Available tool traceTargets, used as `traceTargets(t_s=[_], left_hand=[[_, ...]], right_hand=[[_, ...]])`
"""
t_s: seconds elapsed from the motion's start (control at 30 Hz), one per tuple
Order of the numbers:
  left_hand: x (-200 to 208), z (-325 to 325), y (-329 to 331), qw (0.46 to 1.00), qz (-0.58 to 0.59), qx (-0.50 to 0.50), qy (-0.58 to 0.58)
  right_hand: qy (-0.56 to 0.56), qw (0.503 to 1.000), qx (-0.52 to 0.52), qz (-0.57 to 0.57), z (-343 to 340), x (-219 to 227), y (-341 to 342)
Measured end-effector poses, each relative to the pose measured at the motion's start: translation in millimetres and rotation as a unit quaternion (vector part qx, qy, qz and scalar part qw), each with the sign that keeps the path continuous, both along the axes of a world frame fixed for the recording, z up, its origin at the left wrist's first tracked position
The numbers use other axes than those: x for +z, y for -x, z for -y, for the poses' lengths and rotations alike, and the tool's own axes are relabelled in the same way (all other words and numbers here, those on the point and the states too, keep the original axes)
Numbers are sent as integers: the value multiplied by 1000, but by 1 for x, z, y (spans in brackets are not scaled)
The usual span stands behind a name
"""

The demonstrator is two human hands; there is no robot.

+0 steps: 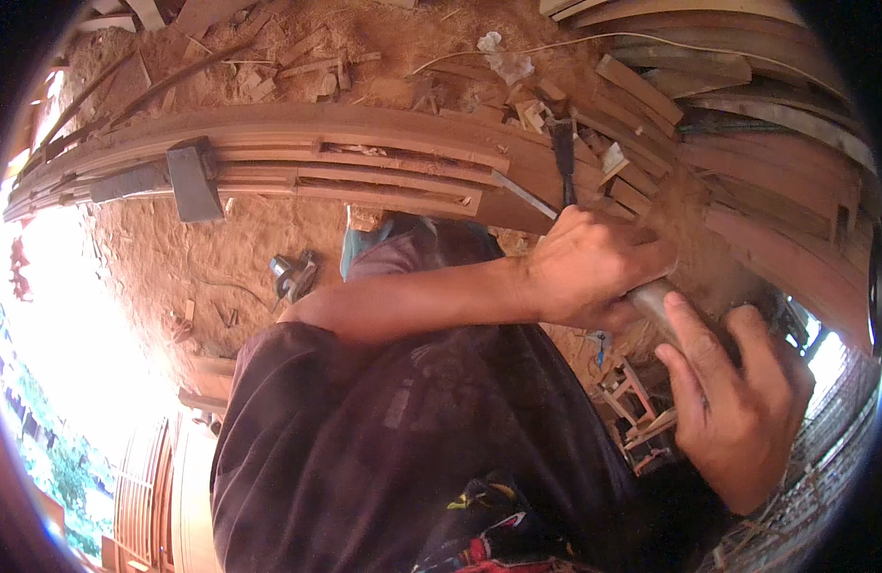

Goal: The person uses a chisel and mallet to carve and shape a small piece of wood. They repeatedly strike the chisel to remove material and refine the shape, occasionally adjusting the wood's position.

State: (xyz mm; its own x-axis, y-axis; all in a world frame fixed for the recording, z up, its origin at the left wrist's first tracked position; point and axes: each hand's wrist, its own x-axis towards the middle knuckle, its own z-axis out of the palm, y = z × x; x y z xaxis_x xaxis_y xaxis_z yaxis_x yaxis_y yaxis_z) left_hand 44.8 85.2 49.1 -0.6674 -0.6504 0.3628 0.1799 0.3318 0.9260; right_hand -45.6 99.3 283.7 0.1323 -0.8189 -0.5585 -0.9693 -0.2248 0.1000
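Sawdust-strewn ground [221,253] surrounds a slotted wooden beam [412,122]; your left hand [598,263] clenches a chisel [527,197] reaching over the beam's near edge toward the slots' right end; your right hand [742,411] bends its fingers about the handle [655,300], grip unclear; uneven pressure could make the blade skid

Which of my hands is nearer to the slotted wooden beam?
Left: your left hand is by the right end of the slotted wooden beam; your right hand is farther off, lower right in view.
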Motion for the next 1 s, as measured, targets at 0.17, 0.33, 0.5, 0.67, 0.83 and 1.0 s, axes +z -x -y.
traceTargets(t_s=[0.17, 0.33, 0.5, 0.67, 0.83, 1.0], left_hand=[[-11, 17, -10, 998, -38, 15, -47], [-30, 7, 18, 998, 30, -34, 32], [-50, -35, 50, 985, 142, -63, 75], [-79, -34, 68, 961, 235, -86, 116], [-72, -40, 64, 907, 392, -26, 151], [-61, -35, 49, 938, 310, 1, 157]], right_hand=[[-9, 999, 38, -31, 27, -9, -19], [107, 994, -11, 38, -15, -42, 40], [158, 959, -146, 184, -91, -113, 115], [229, 917, -130, 300, -110, -184, 159], [260, 903, -109, 324, -117, -218, 164], [222, 925, -96, 293, -115, -183, 150]])
